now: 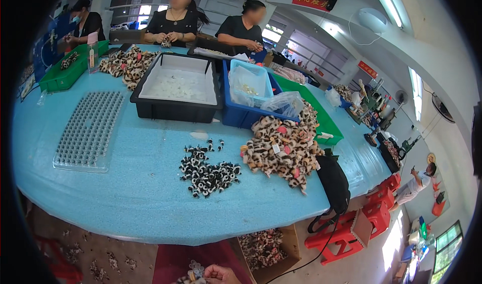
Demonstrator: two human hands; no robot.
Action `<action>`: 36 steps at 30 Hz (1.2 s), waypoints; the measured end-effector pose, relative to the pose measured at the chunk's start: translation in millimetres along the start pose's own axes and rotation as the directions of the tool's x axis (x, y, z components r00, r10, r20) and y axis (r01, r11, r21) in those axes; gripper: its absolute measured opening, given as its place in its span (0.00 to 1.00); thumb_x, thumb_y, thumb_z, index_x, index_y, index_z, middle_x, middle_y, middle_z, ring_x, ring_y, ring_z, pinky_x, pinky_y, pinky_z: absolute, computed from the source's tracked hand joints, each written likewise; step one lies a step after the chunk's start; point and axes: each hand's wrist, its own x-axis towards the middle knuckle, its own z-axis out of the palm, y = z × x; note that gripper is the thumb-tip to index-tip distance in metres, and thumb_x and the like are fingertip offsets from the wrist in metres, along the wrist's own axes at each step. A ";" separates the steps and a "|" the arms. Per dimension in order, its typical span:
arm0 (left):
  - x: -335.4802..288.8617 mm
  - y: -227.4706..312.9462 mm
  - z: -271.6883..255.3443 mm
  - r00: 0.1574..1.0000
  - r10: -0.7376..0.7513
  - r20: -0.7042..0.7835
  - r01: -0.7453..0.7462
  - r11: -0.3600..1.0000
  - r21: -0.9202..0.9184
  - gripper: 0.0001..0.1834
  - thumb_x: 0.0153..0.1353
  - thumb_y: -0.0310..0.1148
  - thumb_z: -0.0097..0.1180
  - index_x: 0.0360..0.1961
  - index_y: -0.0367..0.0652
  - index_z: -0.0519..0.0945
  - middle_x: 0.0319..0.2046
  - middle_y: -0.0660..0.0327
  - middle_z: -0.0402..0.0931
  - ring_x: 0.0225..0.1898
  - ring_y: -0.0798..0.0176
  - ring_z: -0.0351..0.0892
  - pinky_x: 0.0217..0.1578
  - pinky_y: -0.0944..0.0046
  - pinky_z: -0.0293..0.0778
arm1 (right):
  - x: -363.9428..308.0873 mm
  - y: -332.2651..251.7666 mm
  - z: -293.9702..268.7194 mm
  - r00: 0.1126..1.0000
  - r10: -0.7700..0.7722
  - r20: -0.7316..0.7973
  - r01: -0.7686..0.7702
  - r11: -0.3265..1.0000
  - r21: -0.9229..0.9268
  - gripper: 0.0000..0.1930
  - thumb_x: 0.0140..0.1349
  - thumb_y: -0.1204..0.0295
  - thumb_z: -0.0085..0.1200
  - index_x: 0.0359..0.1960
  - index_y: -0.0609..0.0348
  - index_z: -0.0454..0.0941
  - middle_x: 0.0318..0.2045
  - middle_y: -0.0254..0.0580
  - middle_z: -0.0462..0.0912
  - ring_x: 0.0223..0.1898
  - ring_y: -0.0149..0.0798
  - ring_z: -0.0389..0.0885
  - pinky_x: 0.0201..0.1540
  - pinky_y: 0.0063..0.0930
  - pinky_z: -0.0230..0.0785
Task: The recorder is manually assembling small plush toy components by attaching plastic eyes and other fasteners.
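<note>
At the bottom edge, over a dark red cloth (pixel 193 256) on my lap, my right hand (pixel 221 274) shows with its fingers curled in. Whatever those fingers hold is hidden. Beside them lie several small clear plastic discs (pixel 196 269) and part of a spotted plush piece (pixel 190 280). My left hand does not show. On the blue table in front of me is a heap of small black-and-white plastic eyes (pixel 208 176). To its right rises a large pile of brown-and-white spotted plush pieces (pixel 276 148) with pink bits.
A clear tray with rows of small parts (pixel 90 131) lies on the left. Farther back stand a black tray with white lining (pixel 175 108), a blue bin (pixel 238 116) and green trays (pixel 329 133). A cardboard box (pixel 293 249) and red stools (pixel 346 239) are at right. Several people sit opposite.
</note>
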 end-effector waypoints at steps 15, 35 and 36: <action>14.1 -40.1 -19.2 0.978 -0.192 0.084 0.209 0.923 -0.324 0.15 0.62 0.31 0.51 0.49 0.38 0.74 0.40 0.56 0.78 0.40 0.59 0.80 0.41 0.61 0.77 | -10.0 -0.7 -7.6 0.989 0.110 0.101 -0.127 0.975 0.185 0.12 0.63 0.66 0.52 0.44 0.59 0.76 0.34 0.31 0.77 0.38 0.25 0.72 0.40 0.22 0.66; -0.2 -19.5 -4.7 0.932 -0.019 0.361 0.189 0.876 -0.443 0.22 0.58 0.32 0.57 0.52 0.35 0.71 0.43 0.56 0.78 0.44 0.60 0.79 0.47 0.61 0.75 | -8.3 25.1 3.5 0.974 0.221 0.047 -0.214 0.835 0.508 0.03 0.64 0.73 0.50 0.35 0.59 0.73 0.33 0.32 0.79 0.34 0.25 0.76 0.38 0.19 0.71; 5.0 -27.8 -9.8 0.944 -0.083 0.321 0.242 0.833 -0.498 0.21 0.59 0.33 0.56 0.52 0.35 0.71 0.43 0.56 0.78 0.44 0.60 0.79 0.47 0.60 0.75 | -5.2 37.1 4.3 0.969 0.245 0.037 -0.213 0.748 0.629 0.04 0.64 0.74 0.49 0.37 0.61 0.74 0.34 0.34 0.79 0.35 0.26 0.77 0.40 0.20 0.71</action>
